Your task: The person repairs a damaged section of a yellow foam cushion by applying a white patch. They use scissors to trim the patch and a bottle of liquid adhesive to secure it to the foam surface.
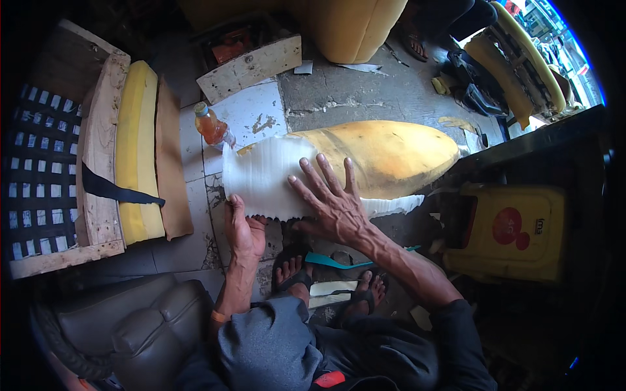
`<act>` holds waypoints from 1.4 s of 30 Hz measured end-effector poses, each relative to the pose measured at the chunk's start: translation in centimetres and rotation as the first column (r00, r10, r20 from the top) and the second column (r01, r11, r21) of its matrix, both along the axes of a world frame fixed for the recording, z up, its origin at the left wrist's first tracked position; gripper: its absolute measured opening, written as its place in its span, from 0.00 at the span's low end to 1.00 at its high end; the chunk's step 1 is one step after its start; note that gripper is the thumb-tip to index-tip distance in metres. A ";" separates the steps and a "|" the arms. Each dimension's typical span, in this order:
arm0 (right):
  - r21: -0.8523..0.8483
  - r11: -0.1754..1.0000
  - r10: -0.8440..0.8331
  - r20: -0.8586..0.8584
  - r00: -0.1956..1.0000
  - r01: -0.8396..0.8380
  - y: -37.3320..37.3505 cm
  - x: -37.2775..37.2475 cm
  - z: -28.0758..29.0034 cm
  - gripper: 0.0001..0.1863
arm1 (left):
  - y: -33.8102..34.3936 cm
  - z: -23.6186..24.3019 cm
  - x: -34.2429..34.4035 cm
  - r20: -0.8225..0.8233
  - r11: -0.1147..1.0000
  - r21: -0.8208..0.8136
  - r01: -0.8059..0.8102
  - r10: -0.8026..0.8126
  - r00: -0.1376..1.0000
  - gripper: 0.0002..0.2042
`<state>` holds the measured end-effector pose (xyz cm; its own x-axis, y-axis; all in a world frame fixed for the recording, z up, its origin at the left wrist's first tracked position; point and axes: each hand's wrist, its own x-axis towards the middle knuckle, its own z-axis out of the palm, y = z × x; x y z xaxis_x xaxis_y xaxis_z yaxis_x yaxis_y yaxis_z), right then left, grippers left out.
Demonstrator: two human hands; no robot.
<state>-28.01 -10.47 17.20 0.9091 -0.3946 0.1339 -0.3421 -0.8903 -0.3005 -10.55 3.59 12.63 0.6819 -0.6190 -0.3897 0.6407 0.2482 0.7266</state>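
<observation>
White sheeting (264,173) lies under the person's right hand (336,207), which is open, palm down with fingers spread; the left hand (248,229) is at the sheet's near left corner, thumb against the edge and fingers half curled, though whether it pinches the sheet cannot be told. Just ahead of both hands, the sheet covers the left end of a yellow cushion (391,146), whose long axis runs left to right, crosswise to the person. The right hand is nearer the cushion's bare part, the left nearer its covered end. The sheet looks thin and soft, faintly ribbed, with a ragged near edge; more white shows along the cushion's near side, right of the right hand. The cushion tapers to a rounded right end, smudged dark in places. Past the sheet's far left corner is a bottle (212,127) on the tiled floor (241,107); farther left is a wooden frame (101,153) with yellow padding (137,156).
</observation>
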 end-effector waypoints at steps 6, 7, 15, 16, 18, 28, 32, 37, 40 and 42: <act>-0.056 0.997 0.057 0.093 0.994 -0.052 0.1 4.0 0.3 0.45 | -0.5 -0.1 -0.3 -0.004 0.996 -0.088 -0.003 0.003 1.000 0.19; -0.074 0.996 0.052 0.085 0.995 -0.046 0.0 4.6 0.0 0.43 | -0.3 -0.6 0.0 -0.012 0.995 -0.098 0.011 -0.012 1.000 0.20; -0.105 0.992 0.079 0.075 0.994 -0.071 0.4 3.7 -1.2 0.41 | 1.0 -2.1 -0.6 -0.148 0.995 -0.093 0.027 -0.040 0.988 0.26; -0.108 0.991 0.085 0.069 0.994 -0.077 0.4 3.7 -1.1 0.41 | 1.0 -2.2 -0.5 -0.155 0.995 -0.094 0.017 -0.031 0.987 0.26; -0.111 0.991 0.086 0.062 0.994 -0.079 0.6 3.7 -1.0 0.41 | 1.0 -2.5 -0.6 -0.172 0.995 -0.096 -0.001 -0.015 0.985 0.27; -0.004 0.999 0.043 0.054 0.998 -0.043 0.9 3.8 -0.1 0.40 | 1.6 -2.4 -0.9 -0.153 0.989 -0.124 0.087 -0.105 0.983 0.27; -0.007 1.000 -0.008 0.051 0.999 0.009 0.9 5.7 -0.3 0.39 | 1.8 -3.2 -0.2 -0.182 0.992 -0.102 0.079 -0.096 0.979 0.29; 0.068 0.996 -0.066 0.030 0.997 0.063 0.0 8.0 -0.2 0.38 | 1.4 -1.7 -1.1 -0.188 0.995 -0.077 0.068 -0.081 0.979 0.30; 0.158 0.986 -0.062 0.034 0.998 0.056 -1.2 8.7 0.2 0.38 | 1.3 -1.5 -1.0 -0.189 0.995 -0.086 0.054 -0.070 0.979 0.30; 0.288 0.957 -0.055 0.029 0.998 0.044 -2.3 8.9 0.3 0.38 | 1.4 -1.2 -1.4 -0.187 0.996 -0.075 0.042 -0.055 0.981 0.29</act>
